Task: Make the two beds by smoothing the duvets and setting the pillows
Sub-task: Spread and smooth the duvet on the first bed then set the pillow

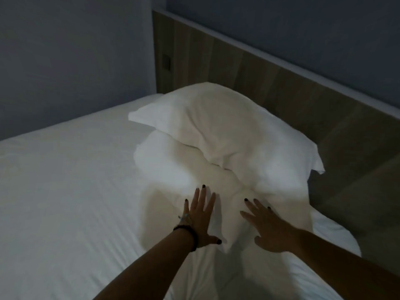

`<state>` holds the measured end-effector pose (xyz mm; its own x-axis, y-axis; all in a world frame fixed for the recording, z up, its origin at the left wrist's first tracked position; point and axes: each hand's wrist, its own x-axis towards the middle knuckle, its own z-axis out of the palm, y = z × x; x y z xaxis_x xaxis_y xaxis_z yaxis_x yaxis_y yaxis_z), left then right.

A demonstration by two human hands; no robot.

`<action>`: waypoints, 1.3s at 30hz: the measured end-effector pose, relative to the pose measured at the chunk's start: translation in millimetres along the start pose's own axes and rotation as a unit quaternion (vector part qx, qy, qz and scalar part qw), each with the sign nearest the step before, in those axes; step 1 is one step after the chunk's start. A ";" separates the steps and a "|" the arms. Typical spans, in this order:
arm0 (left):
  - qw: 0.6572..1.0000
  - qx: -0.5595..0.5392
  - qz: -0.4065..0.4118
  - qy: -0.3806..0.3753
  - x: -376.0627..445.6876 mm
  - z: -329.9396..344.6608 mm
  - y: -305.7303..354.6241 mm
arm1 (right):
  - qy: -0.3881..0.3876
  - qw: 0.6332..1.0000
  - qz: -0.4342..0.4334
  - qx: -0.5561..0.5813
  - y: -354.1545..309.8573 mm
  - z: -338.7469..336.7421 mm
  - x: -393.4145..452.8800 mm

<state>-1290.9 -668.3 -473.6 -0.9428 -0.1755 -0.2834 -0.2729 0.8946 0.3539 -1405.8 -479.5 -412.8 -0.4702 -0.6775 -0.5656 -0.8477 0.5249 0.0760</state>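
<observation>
Both hands, left hand [200, 221] and right hand [267, 228], lie flat with fingers spread on the lower pillow [173, 169], gripping nothing; looks soft and light, grab its corners.

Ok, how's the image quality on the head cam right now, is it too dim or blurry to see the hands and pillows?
Head view: dim, bluish light overall, and the whole frame is soft. The top pillow and the pillow under it blend together, their seams hard to trace. The left hand and right hand read as dark, flat shapes with slight blur. Wide-angle bending shows along the headboard.
</observation>
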 end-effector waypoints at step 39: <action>0.963 0.018 0.267 0.033 -200.5 106.8 58.5 | 0.277 0.869 0.333 0.240 -224.8 235.5 -229.0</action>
<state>-1097.4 -536.8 -491.2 -0.9575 0.2882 -0.0126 0.2591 0.8782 0.4020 -1049.8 -321.0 -493.8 -0.9757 -0.2160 -0.0360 -0.2053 0.9597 -0.1919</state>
